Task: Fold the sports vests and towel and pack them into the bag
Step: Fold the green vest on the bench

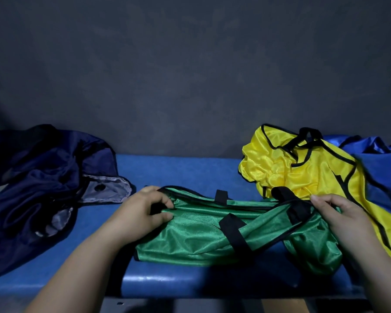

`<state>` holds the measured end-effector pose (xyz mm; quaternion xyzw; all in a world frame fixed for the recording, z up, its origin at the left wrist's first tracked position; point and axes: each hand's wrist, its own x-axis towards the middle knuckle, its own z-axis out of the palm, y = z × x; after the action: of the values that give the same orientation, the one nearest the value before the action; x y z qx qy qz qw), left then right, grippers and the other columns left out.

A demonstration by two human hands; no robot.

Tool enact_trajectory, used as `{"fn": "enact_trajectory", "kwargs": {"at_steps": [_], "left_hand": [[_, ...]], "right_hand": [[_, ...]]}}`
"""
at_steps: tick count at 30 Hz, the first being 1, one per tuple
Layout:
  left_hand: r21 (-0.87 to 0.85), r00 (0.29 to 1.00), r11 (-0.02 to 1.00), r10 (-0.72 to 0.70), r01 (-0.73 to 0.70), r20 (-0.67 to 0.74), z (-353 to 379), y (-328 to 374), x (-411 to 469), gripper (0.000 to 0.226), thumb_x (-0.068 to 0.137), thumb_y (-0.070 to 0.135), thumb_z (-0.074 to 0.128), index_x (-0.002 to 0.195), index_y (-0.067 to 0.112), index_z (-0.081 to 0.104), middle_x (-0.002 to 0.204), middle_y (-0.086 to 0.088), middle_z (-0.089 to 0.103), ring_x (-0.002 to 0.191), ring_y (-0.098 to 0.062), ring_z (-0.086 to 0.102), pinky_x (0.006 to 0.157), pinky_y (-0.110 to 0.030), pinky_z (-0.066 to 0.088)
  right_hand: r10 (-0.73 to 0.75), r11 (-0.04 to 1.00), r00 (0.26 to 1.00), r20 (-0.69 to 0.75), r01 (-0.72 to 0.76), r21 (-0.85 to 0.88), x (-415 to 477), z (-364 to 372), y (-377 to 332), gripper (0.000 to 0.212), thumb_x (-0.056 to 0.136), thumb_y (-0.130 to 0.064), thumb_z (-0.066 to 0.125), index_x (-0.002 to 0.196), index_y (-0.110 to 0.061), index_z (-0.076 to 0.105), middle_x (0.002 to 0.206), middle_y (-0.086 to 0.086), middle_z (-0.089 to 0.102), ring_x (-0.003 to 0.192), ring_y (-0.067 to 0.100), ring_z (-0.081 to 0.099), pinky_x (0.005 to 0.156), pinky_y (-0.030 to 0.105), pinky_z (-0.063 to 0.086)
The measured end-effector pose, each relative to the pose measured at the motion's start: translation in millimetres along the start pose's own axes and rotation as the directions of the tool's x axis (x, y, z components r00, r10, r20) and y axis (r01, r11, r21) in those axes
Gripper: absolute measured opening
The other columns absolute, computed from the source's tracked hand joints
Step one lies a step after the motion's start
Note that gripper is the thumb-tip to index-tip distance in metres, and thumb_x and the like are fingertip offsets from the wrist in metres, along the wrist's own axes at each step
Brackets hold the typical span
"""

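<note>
head view: green vest [190,240] on the counter [185,170] is gripped by left hand [142,211] at 9 o'clock and pinched by right hand [341,215] at 3 o'clock.

Worktop [185,168]: blue bench surface with a glossy front edge.

Left end: navy bag [38,188], crumpled and slumped open. Grey lining and a dark snap show at its mouth.

Centre, near the front edge: green vest [196,233], black trim, spread lengthwise and creased.

Right, toward the back: yellow vest [280,168], black trim, bunched, touching the green vest.

Far right: blue vest [379,177], overlapping the yellow vest. Which one lies on top is unclear from this angle.
</note>
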<state>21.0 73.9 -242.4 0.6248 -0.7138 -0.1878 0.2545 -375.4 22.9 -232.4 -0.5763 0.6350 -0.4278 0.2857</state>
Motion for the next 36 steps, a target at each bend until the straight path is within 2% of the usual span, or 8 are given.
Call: {"fn": "enact_trajectory", "kwargs": {"at_steps": [3, 10, 12, 17, 25, 29, 33, 36], "left_hand": [[-0.017, 0.997, 1.000, 0.026, -0.025, 0.069, 3.5, 0.2, 0.0, 0.028, 0.076, 0.027, 0.082, 0.078, 0.044, 0.059, 0.116, 0.005, 0.050, 0.122, 0.000, 0.037, 0.087, 0.007, 0.019], [0.086, 0.987, 0.996, -0.024, 0.011, 0.158, 9.7, 4.6, -1.4, 0.030, 0.074, 0.040, 0.080, 0.101, 0.040, 0.066, 0.122, 0.014, 0.030, 0.135, -0.011, 0.025, 0.104, -0.019, 0.020], [0.072, 0.986, 0.997, -0.007, -0.005, 0.168, 7.4, 6.0, -2.2, 0.022, 0.073, 0.038, 0.082, 0.086, 0.039, 0.063, 0.117, 0.013, 0.037, 0.129, -0.012, 0.033, 0.101, -0.017, 0.026], [-0.207, 0.988, 0.975, 0.100, -0.075, 0.114, -9.7, 5.1, -8.3, 0.026, 0.068, 0.043, 0.080, 0.068, 0.032, 0.056, 0.084, 0.006, 0.044, 0.076, -0.001, 0.047, 0.070, -0.012, 0.035], [-0.208, 0.973, 0.974, 0.133, -0.093, 0.187, -21.6, -7.5, -15.1, 0.056, 0.054, 0.087, 0.061, 0.071, 0.033, 0.056, 0.081, 0.020, 0.048, 0.072, -0.001, 0.047, 0.068, -0.016, 0.037], [-0.413, 0.989, 0.908, 0.117, -0.068, 0.095, -26.5, -4.4, -18.2, 0.055, 0.059, 0.080, 0.066, 0.073, 0.028, 0.061, 0.073, 0.010, 0.053, 0.066, 0.000, 0.048, 0.063, -0.015, 0.039], [-0.732, 0.999, 0.681, 0.002, -0.039, -0.051, -33.5, 0.8, -23.3, 0.056, 0.058, 0.066, 0.078, 0.070, 0.016, 0.055, 0.067, -0.005, 0.042, 0.063, -0.013, 0.040, 0.055, -0.019, 0.036], [-0.736, 0.994, 0.675, -0.024, -0.061, -0.104, -32.6, 2.0, -22.5, 0.036, 0.073, 0.040, 0.078, 0.069, 0.015, 0.052, 0.070, -0.010, 0.040, 0.068, -0.018, 0.038, 0.056, -0.018, 0.037]], "right_hand": [[0.002, 1.000, 1.000, -0.003, -0.002, -0.001, 0.6, 0.3, 1.2, 0.019, 0.088, -0.034, 0.066, 0.081, -0.016, 0.069, 0.100, 0.000, 0.069, 0.100, 0.019, 0.060, 0.079, 0.035, 0.039], [0.007, 1.000, 1.000, -0.001, -0.007, 0.023, -0.2, 0.4, 1.1, 0.017, 0.087, -0.034, 0.067, 0.078, -0.019, 0.069, 0.100, -0.003, 0.069, 0.104, 0.018, 0.060, 0.085, 0.034, 0.038], [0.008, 1.000, 1.000, -0.007, -0.008, 0.025, -0.7, 0.1, 0.7, 0.015, 0.087, -0.035, 0.067, 0.081, -0.021, 0.069, 0.101, -0.006, 0.069, 0.106, 0.017, 0.058, 0.086, 0.034, 0.037], [0.000, 0.999, 1.000, 0.006, 0.000, 0.034, -1.9, -2.2, 1.7, 0.009, 0.087, -0.034, 0.067, 0.083, -0.026, 0.069, 0.100, -0.009, 0.068, 0.106, 0.016, 0.058, 0.087, 0.034, 0.037], [-0.005, 0.999, 1.000, 0.009, 0.005, 0.037, -3.3, -5.5, 3.3, 0.015, 0.086, -0.038, 0.067, 0.081, -0.024, 0.070, 0.105, -0.006, 0.068, 0.109, 0.016, 0.058, 0.088, 0.035, 0.038], [-0.003, 0.999, 1.000, -0.004, 0.003, 0.051, -5.3, -5.8, 1.4, 0.011, 0.086, -0.038, 0.067, 0.083, -0.028, 0.069, 0.105, -0.006, 0.068, 0.107, 0.014, 0.058, 0.087, 0.035, 0.038], [-0.009, 0.999, 1.000, 0.013, 0.008, 0.051, -4.6, -5.1, 1.6, 0.016, 0.083, -0.038, 0.067, 0.079, -0.023, 0.070, 0.102, -0.008, 0.069, 0.103, 0.011, 0.059, 0.087, 0.035, 0.038], [-0.015, 0.999, 1.000, 0.021, 0.014, 0.039, -3.4, -4.4, 1.2, 0.017, 0.087, -0.033, 0.067, 0.075, -0.020, 0.070, 0.097, -0.010, 0.069, 0.099, 0.007, 0.059, 0.084, 0.034, 0.038]]}}
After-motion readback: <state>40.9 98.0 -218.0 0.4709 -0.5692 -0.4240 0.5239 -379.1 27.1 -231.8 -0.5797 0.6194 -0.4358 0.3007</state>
